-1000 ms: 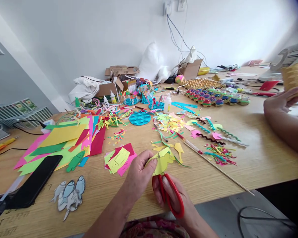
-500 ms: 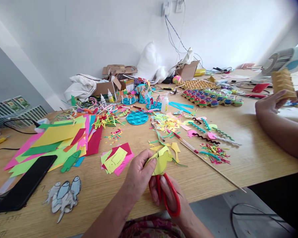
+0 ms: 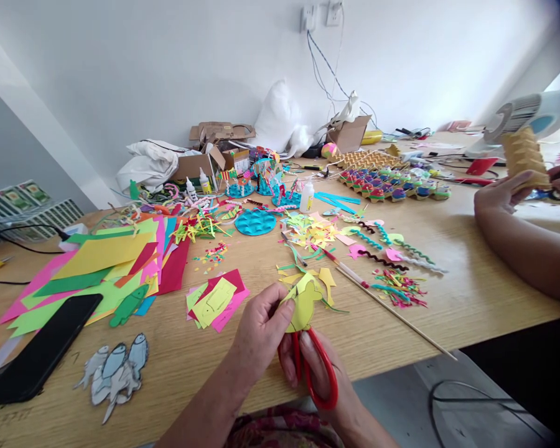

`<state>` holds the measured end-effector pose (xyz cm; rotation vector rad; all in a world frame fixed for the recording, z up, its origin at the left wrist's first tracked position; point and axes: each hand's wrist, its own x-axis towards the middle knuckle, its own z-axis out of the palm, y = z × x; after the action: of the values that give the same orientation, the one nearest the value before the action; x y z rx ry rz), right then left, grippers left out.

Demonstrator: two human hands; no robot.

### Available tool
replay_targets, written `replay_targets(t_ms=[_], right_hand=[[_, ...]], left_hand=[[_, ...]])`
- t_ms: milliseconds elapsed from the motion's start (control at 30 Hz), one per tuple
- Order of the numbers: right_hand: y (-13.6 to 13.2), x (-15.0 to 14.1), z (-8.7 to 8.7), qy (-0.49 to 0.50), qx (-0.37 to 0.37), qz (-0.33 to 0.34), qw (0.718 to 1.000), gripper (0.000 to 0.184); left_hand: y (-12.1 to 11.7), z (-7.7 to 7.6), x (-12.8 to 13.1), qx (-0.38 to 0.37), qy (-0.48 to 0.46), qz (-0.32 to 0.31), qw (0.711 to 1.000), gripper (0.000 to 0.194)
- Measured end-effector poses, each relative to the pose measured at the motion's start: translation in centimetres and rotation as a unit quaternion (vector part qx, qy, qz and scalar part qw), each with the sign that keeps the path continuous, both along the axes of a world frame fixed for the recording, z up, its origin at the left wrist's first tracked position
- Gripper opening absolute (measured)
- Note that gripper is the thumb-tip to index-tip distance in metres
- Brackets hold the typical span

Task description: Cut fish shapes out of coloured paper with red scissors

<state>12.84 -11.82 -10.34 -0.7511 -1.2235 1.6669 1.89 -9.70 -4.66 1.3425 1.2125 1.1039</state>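
Observation:
Between the thumb and fingers of my left hand [image 3: 267, 323] is a yellow paper shape [image 3: 304, 306] with a wavy outline. My right hand [image 3: 324, 373] is around the red handles of a pair of scissors [image 3: 329, 382]; their blades are mostly hidden by the paper. Yellow and green paper offcuts [image 3: 326, 283] lie just beyond my hands. To the left is a small stack of coloured paper pieces [image 3: 217, 300], the top one drawn with a fish outline. Paper fish cutouts [image 3: 117, 370] lie further left.
A black phone [image 3: 46, 348] and coloured paper sheets [image 3: 98, 255] lie left. A wooden stick [image 3: 396, 312] and twisted pipe cleaners [image 3: 382, 258] lie right. Behind are a blue disc [image 3: 255, 222], glue bottles [image 3: 307, 196] and painted egg cartons [image 3: 392, 183]. At right, another person's hand [image 3: 499, 198] holds a carton piece.
The view has shifted slightly, so the table things sit a little further left. The yellow paper has turned slightly in my left hand. My grip on the scissors looks the same.

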Motion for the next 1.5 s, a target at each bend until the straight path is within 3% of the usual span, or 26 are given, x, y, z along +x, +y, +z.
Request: replay_targets(t_ms=[700,1500], right_hand=[[-0.1,0.6,0.5,-0.038,0.001,0.013,0.999,0.046],[-0.1,1.1,1.1,-0.082,0.002,0.045,0.996,0.049]], left_hand=[[0.0,0.1,-0.2,0.031,0.018,-0.006,0.999,0.021],[0.1,0.7,-1.6,-0.021,0.013,-0.068,0.997,0.02]])
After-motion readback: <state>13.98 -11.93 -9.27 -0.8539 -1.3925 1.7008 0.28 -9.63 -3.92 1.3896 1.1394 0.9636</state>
